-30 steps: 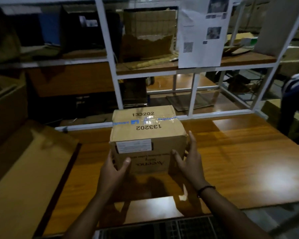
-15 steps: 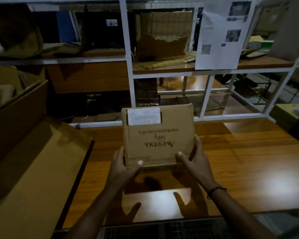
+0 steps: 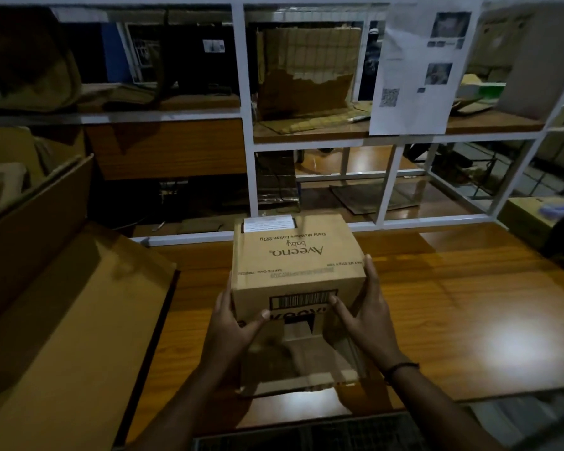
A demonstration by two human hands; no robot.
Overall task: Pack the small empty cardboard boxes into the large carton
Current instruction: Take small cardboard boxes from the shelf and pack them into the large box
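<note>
A small cardboard box (image 3: 295, 255) printed "Aveeno baby" is held above the wooden table (image 3: 453, 304), tipped so its printed side faces up and a barcode faces me. My left hand (image 3: 233, 323) grips its left lower corner, thumb across the near face. My right hand (image 3: 360, 314) grips the right side, fingers up the box's edge. An open bottom flap (image 3: 293, 366) hangs below the box. The large carton (image 3: 62, 314) stands at the left with its wide flap laid open toward the table.
A white metal shelf frame (image 3: 248, 125) rises behind the table, holding torn cardboard and a hanging paper sheet (image 3: 420, 70). Another carton (image 3: 528, 219) sits at the far right beside a dark figure. A metal grid lies below the table's near edge.
The box has been lifted off the table and rolled toward me: first its taped top showed, then its printed side, now the barcode face with a flap hanging open. Both hands stayed on it.
</note>
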